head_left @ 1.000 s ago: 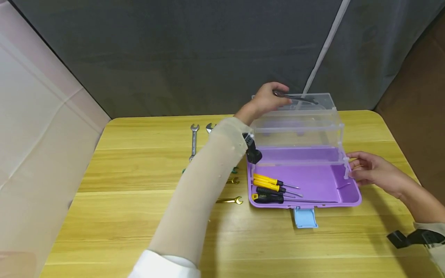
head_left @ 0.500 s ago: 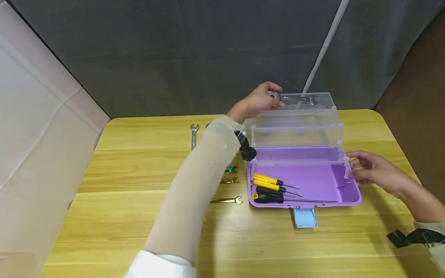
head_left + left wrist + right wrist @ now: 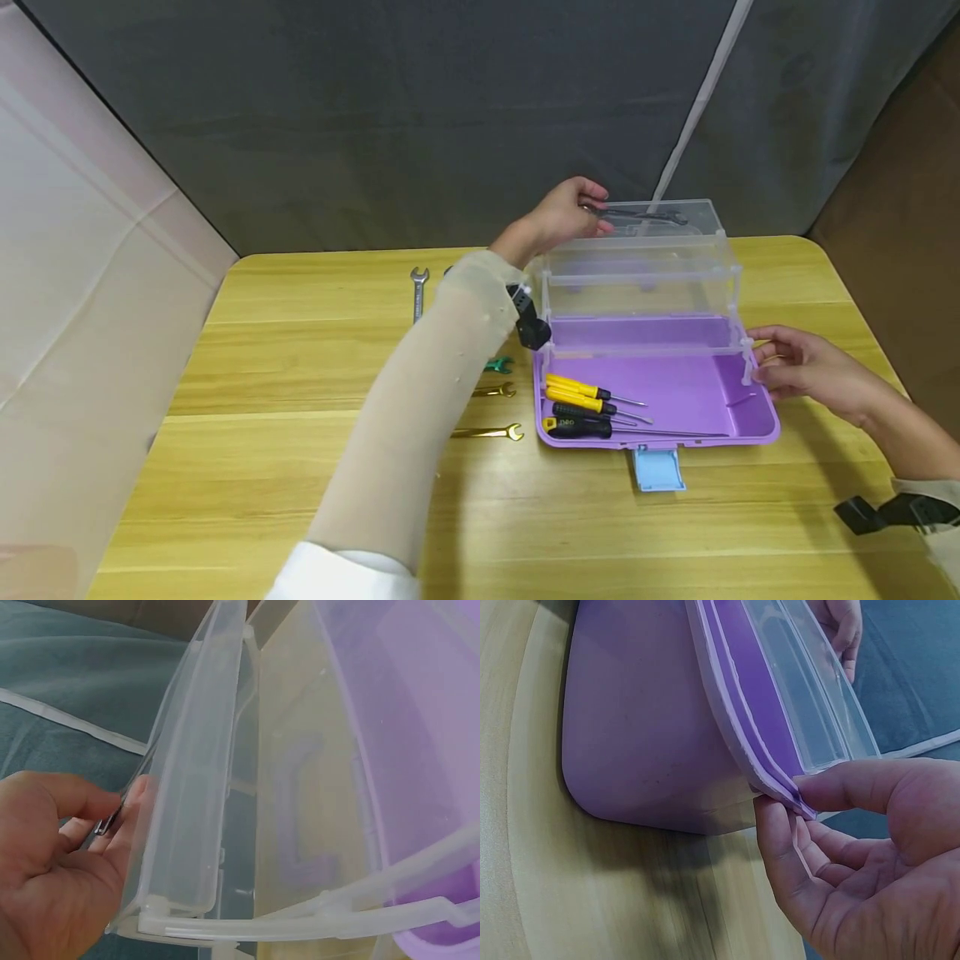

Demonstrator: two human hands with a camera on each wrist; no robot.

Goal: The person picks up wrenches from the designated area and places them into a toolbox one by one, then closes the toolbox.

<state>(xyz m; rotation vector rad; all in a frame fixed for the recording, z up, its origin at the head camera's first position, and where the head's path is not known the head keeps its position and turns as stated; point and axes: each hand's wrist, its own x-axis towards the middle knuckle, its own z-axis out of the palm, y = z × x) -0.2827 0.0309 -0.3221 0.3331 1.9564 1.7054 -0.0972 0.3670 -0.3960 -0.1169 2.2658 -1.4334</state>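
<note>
My left hand [image 3: 558, 215] pinches one end of a dark metal wrench [image 3: 645, 216] at the clear lid [image 3: 637, 258] of a purple toolbox [image 3: 660, 333]. The wrench lies nearly level, pointing right, seen mostly edge-on. In the left wrist view the thumb and fingers grip the wrench end [image 3: 109, 823] beside the clear plastic; the rest is partly hidden behind it. My right hand [image 3: 813, 371] pinches the toolbox's right rim [image 3: 780, 791] between thumb and fingers. Inside the box lie yellow screwdrivers [image 3: 581, 400] and black-handled screwdrivers [image 3: 581, 427], at the left.
Left of the box lie a silver wrench [image 3: 418, 292], a green wrench [image 3: 498, 365] and two gold wrenches, the nearer gold wrench [image 3: 495, 432] lowest. My left forearm covers part of them. A blue latch [image 3: 658, 471] hangs open at the front. A dark curtain [image 3: 375, 125] stands behind the table.
My left hand has shifted slightly left with the wrench. The wrench turned to show its flat side half a second ago and is edge-on again now. The right hand stays on the rim.
</note>
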